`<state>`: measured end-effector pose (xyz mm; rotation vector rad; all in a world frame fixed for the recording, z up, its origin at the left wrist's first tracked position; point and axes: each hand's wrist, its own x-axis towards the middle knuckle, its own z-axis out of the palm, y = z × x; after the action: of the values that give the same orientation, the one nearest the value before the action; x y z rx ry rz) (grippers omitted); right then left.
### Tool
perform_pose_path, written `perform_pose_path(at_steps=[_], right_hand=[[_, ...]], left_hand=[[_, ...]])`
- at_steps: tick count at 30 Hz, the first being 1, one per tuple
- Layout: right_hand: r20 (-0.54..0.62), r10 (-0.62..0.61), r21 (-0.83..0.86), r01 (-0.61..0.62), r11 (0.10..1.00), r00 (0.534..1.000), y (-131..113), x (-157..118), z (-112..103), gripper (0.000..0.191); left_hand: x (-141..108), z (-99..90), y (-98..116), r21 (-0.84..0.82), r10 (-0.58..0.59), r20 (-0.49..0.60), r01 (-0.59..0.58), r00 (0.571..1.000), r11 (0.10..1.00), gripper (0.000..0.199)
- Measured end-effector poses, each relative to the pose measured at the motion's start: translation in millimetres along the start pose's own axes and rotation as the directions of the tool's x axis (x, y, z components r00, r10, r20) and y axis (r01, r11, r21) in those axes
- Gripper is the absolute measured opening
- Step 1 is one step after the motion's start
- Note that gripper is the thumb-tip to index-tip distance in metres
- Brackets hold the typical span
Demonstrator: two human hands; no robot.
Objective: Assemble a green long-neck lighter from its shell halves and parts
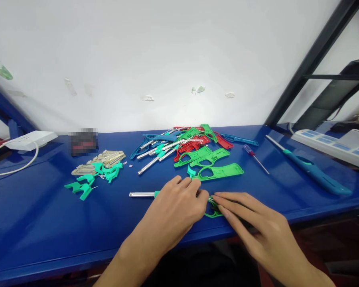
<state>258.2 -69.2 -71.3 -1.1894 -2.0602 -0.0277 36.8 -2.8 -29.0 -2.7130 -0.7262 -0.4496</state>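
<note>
Near the table's front edge lies a green lighter casing [213,213] with a finger loop, partly covered by both hands. A silver metal tube [141,195] with a teal collar sticks out to the left from under my left hand [182,203]. My left hand is closed over the middle of the piece, its fingers bent. My right hand [251,219] pinches at the casing's right part, thumb and fingertips together. Just behind the hands lies another green casing half [224,171], with a small teal part [191,172] at its left end.
Green, red and blue casings with metal tubes form a pile [182,145] at the back. Teal triggers [85,185] and beige strips [107,158] lie left. On the right are a screwdriver [259,161], a blue lighter [317,171] and a power strip [332,147].
</note>
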Motion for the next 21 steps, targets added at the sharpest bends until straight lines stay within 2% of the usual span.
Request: perform_pose_path(at_steps=[7, 13, 21], right_hand=[[0.002, 0.018, 0.002, -0.018, 1.000, 1.000, -0.6, -1.3, -1.3, 0.031], [-0.009, 0.008, -0.001, -0.008, 1.000, 1.000, 1.0, 0.3, 0.9, 0.029], [-0.008, 0.009, -0.005, -0.009, 1.000, 1.000, 2.1, -0.5, -0.6, 0.030]], left_hand=[[1.4, 0.2, -2.7, 0.007, 0.010, -0.019, -0.010, 1.000, 1.000, 0.019], [2.9, 3.4, -0.7, 0.075, 0.025, -0.031, -0.023, 0.999, 0.997, 0.019], [4.4, 2.1, 3.2, 0.142, 0.034, -0.005, -0.033, 0.999, 0.989, 0.018]])
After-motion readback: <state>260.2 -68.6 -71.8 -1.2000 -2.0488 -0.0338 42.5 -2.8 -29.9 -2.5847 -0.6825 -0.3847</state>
